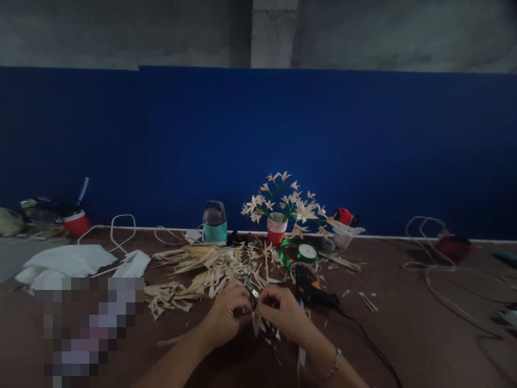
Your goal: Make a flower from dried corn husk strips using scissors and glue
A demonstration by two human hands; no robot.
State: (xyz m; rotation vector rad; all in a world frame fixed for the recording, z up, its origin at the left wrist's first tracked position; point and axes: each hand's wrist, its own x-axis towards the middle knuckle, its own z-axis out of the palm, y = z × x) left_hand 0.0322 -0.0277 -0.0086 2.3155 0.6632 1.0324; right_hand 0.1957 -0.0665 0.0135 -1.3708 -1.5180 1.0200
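My left hand [230,313] and my right hand [283,312] meet low in the middle of the view, fingers curled and closed. Between them is a small pale flower of dried husk [258,324], its petals pointing down. My right thumb and fingertips pinch at its top, and my left thumb and fingers close on its left side. The fingers partly hide it. A shiny metal tool, perhaps scissors [252,290], shows just behind the fingertips. A black hot glue gun [317,291] lies to the right of my right hand.
Dried husk strips [210,269] pile up beyond my hands. Red cups [277,231] hold a bunch of finished flowers [301,207], near a green ribbon spool [307,251]. A teal-bodied container [215,223] stands at the back. White cloth [68,261] lies left; cables [436,275] run right.
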